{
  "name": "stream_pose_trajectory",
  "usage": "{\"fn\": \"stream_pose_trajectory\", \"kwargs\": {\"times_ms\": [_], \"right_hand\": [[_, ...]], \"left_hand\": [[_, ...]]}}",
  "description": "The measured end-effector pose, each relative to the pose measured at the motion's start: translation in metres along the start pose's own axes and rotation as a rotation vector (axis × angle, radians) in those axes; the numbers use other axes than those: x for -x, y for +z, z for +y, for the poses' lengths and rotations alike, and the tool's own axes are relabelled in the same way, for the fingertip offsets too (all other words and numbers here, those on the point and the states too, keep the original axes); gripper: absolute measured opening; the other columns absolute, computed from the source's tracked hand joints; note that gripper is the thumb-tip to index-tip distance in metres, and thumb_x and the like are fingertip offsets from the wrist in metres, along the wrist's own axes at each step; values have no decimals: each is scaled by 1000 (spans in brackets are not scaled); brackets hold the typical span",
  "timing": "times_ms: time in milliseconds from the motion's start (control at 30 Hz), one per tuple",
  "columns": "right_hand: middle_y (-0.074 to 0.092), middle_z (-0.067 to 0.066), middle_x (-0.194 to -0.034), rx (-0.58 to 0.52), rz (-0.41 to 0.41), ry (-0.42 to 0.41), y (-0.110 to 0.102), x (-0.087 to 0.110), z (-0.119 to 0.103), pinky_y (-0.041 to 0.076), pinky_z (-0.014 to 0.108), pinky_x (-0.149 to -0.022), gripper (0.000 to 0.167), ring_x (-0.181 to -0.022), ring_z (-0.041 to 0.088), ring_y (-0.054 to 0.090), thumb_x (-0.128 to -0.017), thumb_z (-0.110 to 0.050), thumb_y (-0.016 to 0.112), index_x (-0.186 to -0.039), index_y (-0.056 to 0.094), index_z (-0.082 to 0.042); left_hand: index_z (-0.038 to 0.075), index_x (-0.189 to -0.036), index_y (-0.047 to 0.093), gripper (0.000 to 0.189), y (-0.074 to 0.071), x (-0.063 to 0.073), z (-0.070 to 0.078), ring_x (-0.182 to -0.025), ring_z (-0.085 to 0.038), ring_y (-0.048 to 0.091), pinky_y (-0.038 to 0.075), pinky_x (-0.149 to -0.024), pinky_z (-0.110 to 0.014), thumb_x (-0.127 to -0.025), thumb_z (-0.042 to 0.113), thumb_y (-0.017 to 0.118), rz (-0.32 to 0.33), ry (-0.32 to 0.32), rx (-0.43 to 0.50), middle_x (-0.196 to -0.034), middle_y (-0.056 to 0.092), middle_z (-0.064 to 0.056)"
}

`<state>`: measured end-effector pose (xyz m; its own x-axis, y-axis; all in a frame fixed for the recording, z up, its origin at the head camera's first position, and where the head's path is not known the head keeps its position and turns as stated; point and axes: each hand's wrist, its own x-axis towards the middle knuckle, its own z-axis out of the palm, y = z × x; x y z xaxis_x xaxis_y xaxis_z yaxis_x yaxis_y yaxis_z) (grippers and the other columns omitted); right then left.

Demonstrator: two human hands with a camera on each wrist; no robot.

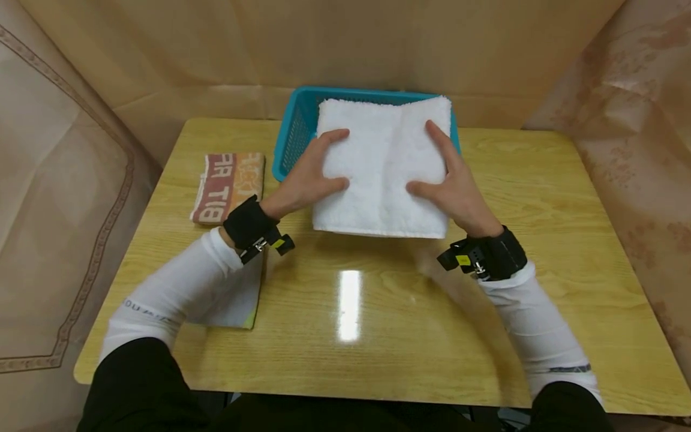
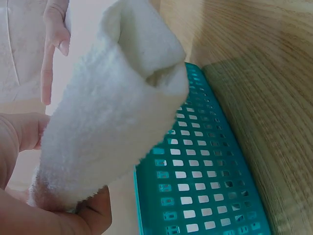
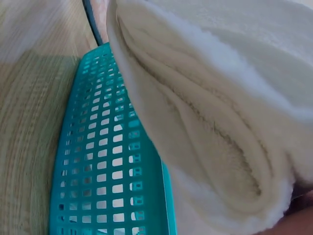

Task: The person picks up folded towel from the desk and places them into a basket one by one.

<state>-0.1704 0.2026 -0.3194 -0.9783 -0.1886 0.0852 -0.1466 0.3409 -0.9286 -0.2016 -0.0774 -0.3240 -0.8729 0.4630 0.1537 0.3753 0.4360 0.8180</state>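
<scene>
A folded white towel [image 1: 384, 162] is held between both hands over the teal plastic basket [image 1: 288, 135], overlapping most of it in the head view. My left hand [image 1: 315, 171] grips the towel's left side, thumb on top and fingers reaching underneath, as the left wrist view shows. On the opposite side my right hand [image 1: 453, 183] grips it with the thumb on top. The folded layers of the towel [image 3: 195, 107] show at its edge in the right wrist view. Perforated basket walls [image 2: 195, 166] stand below the towel.
A folded patterned towel [image 1: 227, 183] in red and orange lies on the table's left side. Beneath my left forearm lies a greyish cloth [image 1: 232, 300] with a yellow-green corner. The wooden table [image 1: 410, 336] meets a beige curtain [image 1: 378, 42] behind the basket.
</scene>
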Motion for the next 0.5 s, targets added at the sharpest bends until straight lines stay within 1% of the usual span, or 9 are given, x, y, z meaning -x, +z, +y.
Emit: {"fn": "stream_pose_trajectory", "kwargs": {"times_ms": [100, 167, 333, 500], "right_hand": [[5, -14, -165, -46, 8, 13, -1, -3, 0, 24, 46, -114, 110, -144, 17, 20, -82, -5, 78, -159, 6, -37], [1, -14, -165, -59, 6, 18, -2, -5, 0, 25, 47, -113, 112, -145, 18, 19, -83, -5, 77, -159, 2, -38], [1, -13, -165, -49, -8, 21, -1, -9, 1, 20, 46, -117, 108, -147, 16, 14, -84, -3, 75, -161, 4, -30], [3, -14, -165, -27, 1, 35, -1, -11, -1, 18, 43, -118, 106, -148, 10, 12, -85, -3, 75, -161, 6, -29]], "left_hand": [[8, -153, 32, 76, -1, -1, 0, -139, -20, 30, 25, -116, -36, -89, 10, 73, -13, -3, 0, -158, 31, -8], [7, -153, 32, 76, -2, -1, 0, -140, -20, 30, 25, -116, -35, -89, 9, 72, -15, -5, 2, -158, 31, -8], [7, -153, 32, 76, -4, -2, -1, -139, -21, 30, 25, -116, -36, -89, 9, 72, -18, -21, 4, -158, 30, -9], [8, -154, 31, 75, -5, -4, 1, -134, -23, 32, 28, -113, -38, -89, 7, 70, -20, -36, 1, -157, 30, -11]]}}
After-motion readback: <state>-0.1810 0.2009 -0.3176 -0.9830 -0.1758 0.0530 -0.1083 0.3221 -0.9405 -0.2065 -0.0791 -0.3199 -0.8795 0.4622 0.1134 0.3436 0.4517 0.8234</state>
